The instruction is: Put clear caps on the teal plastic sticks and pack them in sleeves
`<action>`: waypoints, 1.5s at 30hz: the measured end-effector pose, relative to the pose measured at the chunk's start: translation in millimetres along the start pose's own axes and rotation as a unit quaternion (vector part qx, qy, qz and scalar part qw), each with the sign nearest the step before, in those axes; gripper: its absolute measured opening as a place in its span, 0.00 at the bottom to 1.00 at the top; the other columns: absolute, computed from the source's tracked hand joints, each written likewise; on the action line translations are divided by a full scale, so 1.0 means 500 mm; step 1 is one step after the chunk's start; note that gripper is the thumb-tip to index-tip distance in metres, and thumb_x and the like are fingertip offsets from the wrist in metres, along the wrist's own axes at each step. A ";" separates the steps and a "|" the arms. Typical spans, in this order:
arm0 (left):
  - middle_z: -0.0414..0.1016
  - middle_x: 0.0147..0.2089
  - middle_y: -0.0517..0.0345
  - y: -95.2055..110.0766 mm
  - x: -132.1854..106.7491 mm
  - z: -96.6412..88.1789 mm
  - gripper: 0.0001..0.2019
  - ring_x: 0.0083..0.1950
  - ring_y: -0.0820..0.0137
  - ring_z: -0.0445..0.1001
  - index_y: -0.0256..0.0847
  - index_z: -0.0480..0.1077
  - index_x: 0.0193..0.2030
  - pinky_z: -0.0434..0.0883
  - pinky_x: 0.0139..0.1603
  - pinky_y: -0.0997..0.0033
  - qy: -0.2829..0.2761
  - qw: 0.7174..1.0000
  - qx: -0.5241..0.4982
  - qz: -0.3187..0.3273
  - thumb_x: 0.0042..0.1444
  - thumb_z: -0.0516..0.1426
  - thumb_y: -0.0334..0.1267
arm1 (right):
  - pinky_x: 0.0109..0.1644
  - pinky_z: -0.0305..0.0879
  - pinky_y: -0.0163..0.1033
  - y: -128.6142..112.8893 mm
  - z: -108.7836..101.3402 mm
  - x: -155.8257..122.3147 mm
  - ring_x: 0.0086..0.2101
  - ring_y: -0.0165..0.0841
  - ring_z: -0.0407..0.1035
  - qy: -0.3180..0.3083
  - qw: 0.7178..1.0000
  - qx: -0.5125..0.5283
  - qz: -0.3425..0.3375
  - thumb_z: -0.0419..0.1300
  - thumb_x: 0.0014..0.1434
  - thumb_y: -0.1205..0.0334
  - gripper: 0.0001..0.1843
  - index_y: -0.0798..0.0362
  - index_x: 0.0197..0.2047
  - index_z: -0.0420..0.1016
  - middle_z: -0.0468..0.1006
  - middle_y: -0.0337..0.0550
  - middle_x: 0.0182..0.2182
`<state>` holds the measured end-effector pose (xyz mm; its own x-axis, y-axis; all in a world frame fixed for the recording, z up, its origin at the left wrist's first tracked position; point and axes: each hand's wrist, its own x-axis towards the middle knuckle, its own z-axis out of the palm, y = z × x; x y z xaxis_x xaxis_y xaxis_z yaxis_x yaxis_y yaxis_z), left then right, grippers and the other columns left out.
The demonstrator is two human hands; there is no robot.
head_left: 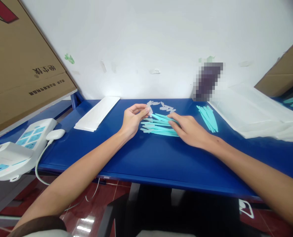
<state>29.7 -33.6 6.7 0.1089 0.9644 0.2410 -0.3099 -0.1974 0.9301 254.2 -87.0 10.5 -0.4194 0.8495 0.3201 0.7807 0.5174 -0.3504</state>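
Between the thumb and fingers of my left hand (pixel 134 119) is a small translucent plastic cap (pixel 150 111). My right hand (pixel 189 129) pinches one slim teal plastic stick (pixel 162 116), its narrow end pointing left, close to the cap. Whether stick and cap touch is hard to see. Under and beside my right fingers lies a pile of similar teal sticks (pixel 158 128), side by side, with pale tips to the left. Behind the hands, several loose translucent caps (pixel 167 107) are scattered on the blue table (pixel 141 158).
More teal sticks (pixel 207 118) lie to the right, beside white plastic bags (pixel 259 112). A flat white stack (pixel 98 113) rests at the left. Further left are a power strip (pixel 30 141) with a white cable and a cardboard box (pixel 25 56). A white wall (pixel 141 42) closes the back.
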 end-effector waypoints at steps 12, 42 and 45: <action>0.81 0.33 0.56 -0.002 -0.004 -0.001 0.14 0.34 0.71 0.81 0.36 0.76 0.35 0.79 0.38 0.73 -0.017 0.995 0.079 0.056 0.48 0.71 0.40 | 0.38 0.59 0.38 -0.004 -0.004 0.004 0.29 0.34 0.69 0.026 0.995 0.085 0.042 0.48 0.71 0.54 0.15 0.52 0.48 0.72 0.77 0.40 0.29; 0.82 0.31 0.48 0.013 0.010 -0.043 0.15 0.35 0.62 0.84 0.36 0.75 0.32 0.81 0.36 0.67 -0.164 0.972 0.160 -0.055 0.47 0.72 0.44 | 0.35 0.60 0.38 0.012 -0.019 -0.001 0.30 0.35 0.74 -0.018 0.997 0.063 0.044 0.50 0.70 0.55 0.16 0.50 0.50 0.75 0.83 0.40 0.32; 0.83 0.31 0.47 0.013 0.009 -0.045 0.14 0.34 0.62 0.84 0.37 0.77 0.33 0.82 0.36 0.65 -0.181 0.966 0.176 -0.053 0.48 0.71 0.44 | 0.34 0.59 0.37 0.011 -0.020 -0.002 0.28 0.33 0.72 -0.025 0.996 0.066 0.047 0.49 0.71 0.54 0.17 0.50 0.51 0.75 0.83 0.39 0.32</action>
<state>7.0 -26.9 7.8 0.4660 0.8700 0.1611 0.0537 -0.2095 0.9763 263.3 -85.9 17.1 -0.3716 0.8975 0.2374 0.7520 0.4409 -0.4900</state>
